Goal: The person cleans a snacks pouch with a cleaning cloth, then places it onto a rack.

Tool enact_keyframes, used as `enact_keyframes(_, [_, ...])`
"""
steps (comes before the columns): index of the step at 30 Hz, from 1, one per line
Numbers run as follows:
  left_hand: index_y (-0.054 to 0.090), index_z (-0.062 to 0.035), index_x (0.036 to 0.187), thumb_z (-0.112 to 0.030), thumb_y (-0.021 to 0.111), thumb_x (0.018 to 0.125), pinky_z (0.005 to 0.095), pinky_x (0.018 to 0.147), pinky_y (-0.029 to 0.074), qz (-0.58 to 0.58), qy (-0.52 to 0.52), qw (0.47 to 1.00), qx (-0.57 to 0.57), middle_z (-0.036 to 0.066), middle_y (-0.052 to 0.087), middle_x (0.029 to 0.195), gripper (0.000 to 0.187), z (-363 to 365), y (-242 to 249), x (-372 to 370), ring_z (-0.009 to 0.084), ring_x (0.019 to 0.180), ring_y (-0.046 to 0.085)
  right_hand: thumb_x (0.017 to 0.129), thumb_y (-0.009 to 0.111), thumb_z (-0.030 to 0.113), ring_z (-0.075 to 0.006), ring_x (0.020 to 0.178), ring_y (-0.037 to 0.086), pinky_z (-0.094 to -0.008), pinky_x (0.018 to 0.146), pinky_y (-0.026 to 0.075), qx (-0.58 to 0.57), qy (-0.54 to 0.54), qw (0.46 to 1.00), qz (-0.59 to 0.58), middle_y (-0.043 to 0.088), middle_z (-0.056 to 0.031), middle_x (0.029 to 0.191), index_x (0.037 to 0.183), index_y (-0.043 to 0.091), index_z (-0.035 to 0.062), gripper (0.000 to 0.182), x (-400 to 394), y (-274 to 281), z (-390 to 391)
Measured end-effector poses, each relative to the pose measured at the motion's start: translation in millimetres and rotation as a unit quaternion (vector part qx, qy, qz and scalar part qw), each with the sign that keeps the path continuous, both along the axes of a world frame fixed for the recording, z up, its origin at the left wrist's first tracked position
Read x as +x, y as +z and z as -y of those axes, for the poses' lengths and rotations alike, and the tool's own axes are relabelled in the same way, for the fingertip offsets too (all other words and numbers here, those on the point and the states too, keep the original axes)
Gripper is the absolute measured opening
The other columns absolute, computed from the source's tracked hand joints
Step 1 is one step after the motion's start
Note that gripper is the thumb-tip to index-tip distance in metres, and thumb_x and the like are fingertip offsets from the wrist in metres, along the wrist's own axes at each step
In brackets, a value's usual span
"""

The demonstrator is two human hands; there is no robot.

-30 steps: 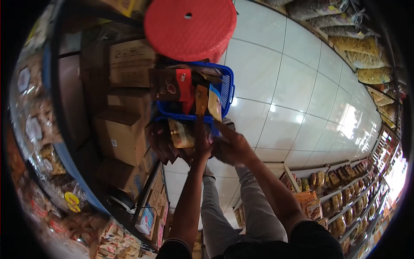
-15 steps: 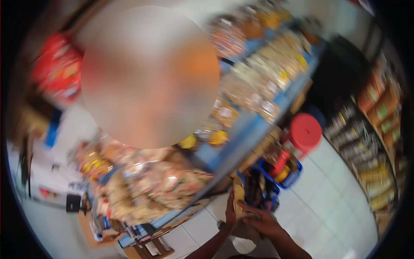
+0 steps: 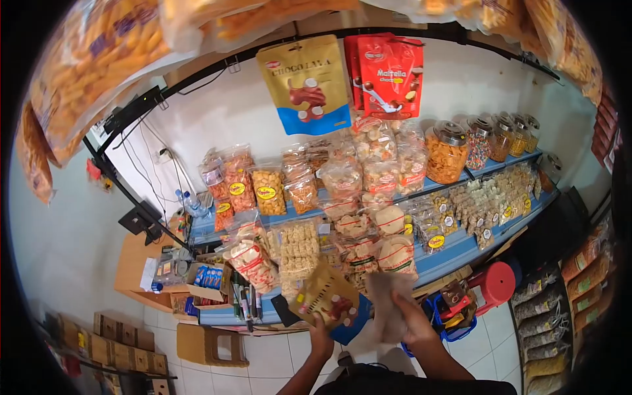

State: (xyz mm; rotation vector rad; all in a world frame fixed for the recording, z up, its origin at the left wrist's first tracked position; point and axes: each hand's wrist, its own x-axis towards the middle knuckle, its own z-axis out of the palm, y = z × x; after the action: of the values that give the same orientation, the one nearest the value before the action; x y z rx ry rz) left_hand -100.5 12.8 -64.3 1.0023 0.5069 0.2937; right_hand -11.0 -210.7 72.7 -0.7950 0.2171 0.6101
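Observation:
My left hand (image 3: 321, 341) grips the lower left edge of a gold and blue Choco Lava pouch (image 3: 330, 299), which is tilted with its printed front showing. In my right hand (image 3: 417, 322) is a greyish-brown cloth (image 3: 388, 306), blurred by motion, close to the pouch's right side. Whether the cloth touches the pouch cannot be made out. Both hands are low in the view, in front of the blue shelf. Above them hang another gold and blue pouch (image 3: 306, 85) and red Maltrella pouches (image 3: 390, 76).
Bagged snacks (image 3: 268, 191) and lidded jars (image 3: 447, 151) line the blue shelves (image 3: 434, 263). A red stool (image 3: 495, 282) and a blue basket (image 3: 463, 329) stand at the lower right. At the lower left is a brown stool (image 3: 207, 345). Large snack bags (image 3: 99, 66) hang overhead.
The view has swung and levelled, so the hanging pouches and shelves now show clearly. My hands have risen and moved apart, with the pouch's front now facing the camera.

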Motion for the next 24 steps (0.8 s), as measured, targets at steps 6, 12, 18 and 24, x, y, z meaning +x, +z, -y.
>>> enact_keyframes(6, [0.041,-0.0050,0.158,-0.045,0.047,0.115,0.0489,0.122,0.044,0.080,-0.096,0.968,-0.220,0.016,0.057,0.154,0.059,-29.8,49.2,16.4,0.0310,0.143,0.056,0.110,0.066,0.026,-0.0302,0.134,0.064,-0.0488,0.115,0.052,0.107,-0.064,0.992,-0.035,0.064,-0.0129,0.146,0.154,0.049,0.0082,0.051,23.0,-43.9,20.0])
enact_keyframes(12, [0.047,-0.0035,0.156,-0.051,0.048,0.111,0.0490,0.120,0.046,0.115,-0.047,0.962,-0.244,0.018,0.059,0.151,0.065,-19.2,67.3,54.1,0.0349,0.138,0.060,0.110,0.066,0.026,-0.0314,0.136,0.063,-0.0513,0.117,0.051,0.125,-0.063,0.990,-0.014,0.063,-0.0137,0.149,0.157,0.046,0.0076,0.054,54.1,-21.1,37.0])
enact_keyframes(18, [0.046,-0.0051,0.159,-0.057,0.045,0.110,0.0511,0.122,0.044,0.133,-0.009,0.939,-0.317,0.019,0.058,0.153,0.071,-1.7,64.2,83.9,0.0356,0.139,0.059,0.112,0.064,0.030,-0.0317,0.138,0.061,-0.0514,0.112,0.055,-0.060,-0.057,0.992,0.099,0.061,-0.0142,0.148,0.158,0.043,0.0080,0.056,85.6,29.9,27.9])
enact_keyframes(24, [0.044,-0.0059,0.160,-0.061,0.034,0.114,0.0518,0.119,0.047,0.154,-0.018,0.925,-0.346,0.020,0.057,0.154,0.073,-2.0,63.0,90.7,0.0382,0.136,0.060,0.113,0.056,0.027,-0.0297,0.138,0.060,-0.0443,0.108,0.052,-0.420,0.131,0.822,0.361,0.061,-0.0193,0.146,0.149,0.057,0.0050,0.042,131.9,42.5,-14.4])
